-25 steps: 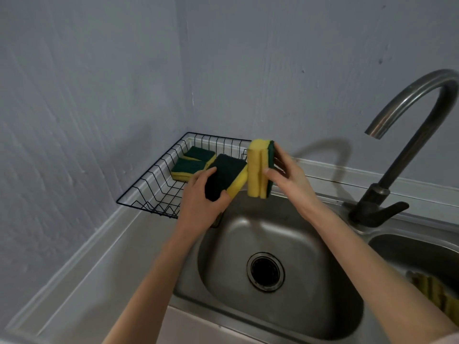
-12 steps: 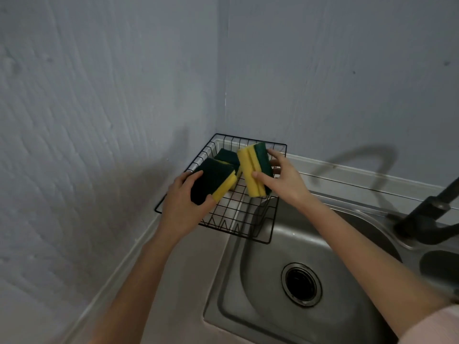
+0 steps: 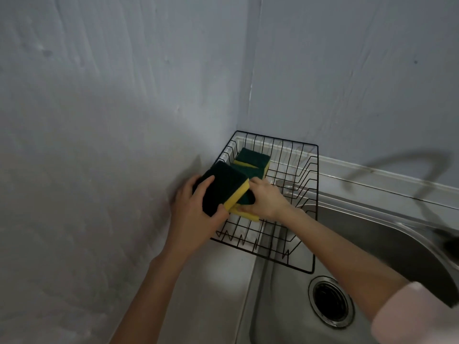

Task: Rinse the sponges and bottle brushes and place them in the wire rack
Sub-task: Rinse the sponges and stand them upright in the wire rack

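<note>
A black wire rack (image 3: pixel 293 259) sits in the corner beside the sink, with two yellow-and-green sponges (image 3: pixel 253 161) lying at its back. My left hand (image 3: pixel 196 219) grips a yellow sponge with a dark green pad (image 3: pixel 221 187), held just above the rack's left side. My right hand (image 3: pixel 267 201) presses another yellow-and-green sponge (image 3: pixel 244 211) down onto the rack's wires, partly hidden under the left-hand sponge. No bottle brush shows.
The steel sink basin (image 3: pixel 280 316) with its round drain (image 3: pixel 331 304) lies at the lower right. Grey walls meet in a corner behind the rack. A dark blurred faucet part (image 3: pixel 449 247) shows at the right edge.
Both hands moved down and into the rack. The right hand's sponge went from upright in the air to lying low on the wires. The view swung further left.
</note>
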`<state>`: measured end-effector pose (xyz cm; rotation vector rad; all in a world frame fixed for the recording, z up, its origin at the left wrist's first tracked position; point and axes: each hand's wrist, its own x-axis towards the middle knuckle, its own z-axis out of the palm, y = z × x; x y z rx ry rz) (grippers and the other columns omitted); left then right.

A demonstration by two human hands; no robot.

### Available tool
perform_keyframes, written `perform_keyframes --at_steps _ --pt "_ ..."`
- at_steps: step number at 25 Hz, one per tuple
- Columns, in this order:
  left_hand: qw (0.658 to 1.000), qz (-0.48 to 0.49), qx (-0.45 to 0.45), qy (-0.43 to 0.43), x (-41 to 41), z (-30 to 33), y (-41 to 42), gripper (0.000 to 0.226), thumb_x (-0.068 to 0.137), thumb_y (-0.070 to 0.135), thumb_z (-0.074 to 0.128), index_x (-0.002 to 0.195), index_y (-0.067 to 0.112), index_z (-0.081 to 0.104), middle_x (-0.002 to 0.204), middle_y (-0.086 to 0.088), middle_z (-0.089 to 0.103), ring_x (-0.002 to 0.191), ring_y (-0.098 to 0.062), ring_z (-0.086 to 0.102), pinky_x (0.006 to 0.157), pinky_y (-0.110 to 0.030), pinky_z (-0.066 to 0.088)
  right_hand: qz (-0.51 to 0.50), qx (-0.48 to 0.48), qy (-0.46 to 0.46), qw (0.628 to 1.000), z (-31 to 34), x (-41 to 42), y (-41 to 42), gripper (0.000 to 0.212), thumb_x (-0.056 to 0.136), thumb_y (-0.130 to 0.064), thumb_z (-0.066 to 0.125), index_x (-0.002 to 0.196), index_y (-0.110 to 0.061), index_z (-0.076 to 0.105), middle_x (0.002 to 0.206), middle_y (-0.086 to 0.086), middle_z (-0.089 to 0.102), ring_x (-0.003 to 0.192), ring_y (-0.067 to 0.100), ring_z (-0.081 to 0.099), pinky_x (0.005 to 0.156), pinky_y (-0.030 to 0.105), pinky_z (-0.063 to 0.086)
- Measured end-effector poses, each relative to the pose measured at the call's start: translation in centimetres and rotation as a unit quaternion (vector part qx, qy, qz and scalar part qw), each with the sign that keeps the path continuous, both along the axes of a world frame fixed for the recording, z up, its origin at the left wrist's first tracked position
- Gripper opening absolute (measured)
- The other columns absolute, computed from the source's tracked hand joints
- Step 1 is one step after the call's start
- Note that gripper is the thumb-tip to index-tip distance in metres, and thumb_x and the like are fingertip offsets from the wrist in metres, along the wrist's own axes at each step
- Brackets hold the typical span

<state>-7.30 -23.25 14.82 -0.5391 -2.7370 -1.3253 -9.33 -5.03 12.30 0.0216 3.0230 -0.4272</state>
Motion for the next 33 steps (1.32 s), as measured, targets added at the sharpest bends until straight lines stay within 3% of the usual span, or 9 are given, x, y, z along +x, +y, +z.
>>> perform_keyframes --at_steps 11,15,17,19,21,24,28,31,33 --pt "1.0 0.0 -0.024 0.008 -0.7 -1.1 0.2 0.08 0.058 0.052 0.033 0.132 0.021 0.039 0.141 -0.006 0.036 0.127 -0.022 0.032 0.107 -0.045 0.035 -0.016 0.026 0.043 0.999 -2.7 -2.4 -0.4 0.061 0.083 -0.037 0.057 0.137 -0.018 0.037 0.14 0.006 0.043 0.129 0.026 0.034 0.106 0.04 0.028" --pt "0.999 -0.025 -0.032 -0.002 -0.8 -1.1 0.2 0.084 0.056 0.053 0.033 0.133 0.02 0.038 0.141 -0.006 0.035 0.127 -0.022 0.031 0.106 -0.04 0.034 -0.018 -0.078 0.06 0.995 -1.6 -1.6 0.2 0.057 0.085 -0.027 0.056 0.138 -0.019 0.036 0.143 0.004 0.042 0.136 0.025 0.031 0.114 0.041 0.022" --pt "0.997 -0.059 -0.045 -0.008 -1.0 -1.0 0.0 0.086 0.055 0.055 0.033 0.134 0.02 0.036 0.143 -0.005 0.033 0.128 -0.022 0.029 0.105 -0.034 0.03 -0.085 -0.255 0.069 0.961 0.1 -0.4 0.7 0.043 0.092 -0.016 0.044 0.135 -0.014 0.04 0.13 0.006 0.054 0.126 0.027 0.047 0.105 0.037 0.036" --pt "0.991 -0.113 -0.069 -0.02 -1.0 -0.7 0.2 0.086 0.056 0.055 0.037 0.135 0.02 0.035 0.146 -0.003 0.03 0.132 -0.021 0.025 0.107 -0.031 0.025 -0.154 -0.423 -0.012 0.893 2.0 1.2 1.2 0.039 0.096 -0.027 0.037 0.132 -0.014 0.044 0.115 0.003 0.059 0.112 0.025 0.056 0.089 0.031 0.046" --pt "0.98 -0.166 -0.101 -0.033 -0.9 -0.5 0.7 0.081 0.06 0.05 0.043 0.136 0.021 0.034 0.149 -0.002 0.025 0.135 -0.02 0.02 0.107 -0.026 0.019 -0.156 -0.432 -0.097 0.883 2.9 3.0 1.4 0.045 0.092 -0.041 0.04 0.128 -0.015 0.049 0.113 0.004 0.059 0.106 0.022 0.057 0.085 0.029 0.049" --pt "0.969 -0.207 -0.135 -0.024 -1.0 -0.6 1.7 0.079 0.062 0.051 0.038 0.135 0.02 0.036 0.151 -0.001 0.023 0.14 -0.02 0.011 0.111 -0.028 0.014 -0.173 -0.455 -0.122 0.865 2.4 4.4 1.2 0.041 0.09 -0.032 0.05 0.123 -0.008 0.051 0.096 0.003 0.062 0.09 0.016 0.061 0.084 0.029 0.054" --pt "0.966 -0.203 -0.156 -0.033 -1.5 -1.1 2.1 0.049 0.087 0.005 0.045 0.134 0.016 0.037 0.153 -0.003 0.023 0.144 -0.022 0.005 0.118 -0.036 0.008 -0.22 -0.518 -0.155 0.812 1.8 4.9 0.9 0.03 0.089 -0.024 0.054 0.111 -0.006 0.046 0.085 0.004 0.062 0.075 0.012 0.064 0.059 0.017 0.057" --pt "0.963 -0.197 -0.181 -0.045 -1.8 -1.8 2.0 0.048 0.087 0.0 0.043 0.133 0.014 0.039 0.151 -0.005 0.027 0.142 -0.024 0.013 0.117 -0.035 0.012 -0.221 -0.506 -0.199 0.81 1.2 4.8 0.1 0.012 0.089 -0.023 0.055 0.09 -0.014 0.047 0.081 0.005 0.063 0.073 0.014 0.064 0.061 0.019 0.057" --pt "0.961 -0.187 -0.198 -0.057 -1.9 -2.2 2.0 0.045 0.089 0.004 0.041 0.133 0.011 0.04 0.151 -0.007 0.029 0.14 -0.024 0.021 0.115 -0.033 0.018 -0.216 -0.485 -0.204 0.823 0.5 4.4 -0.6 0.014 0.088 -0.024 0.057 0.09 -0.016 0.047 0.08 0.004 0.064 0.076 0.016 0.065 0.07 0.025 0.058"
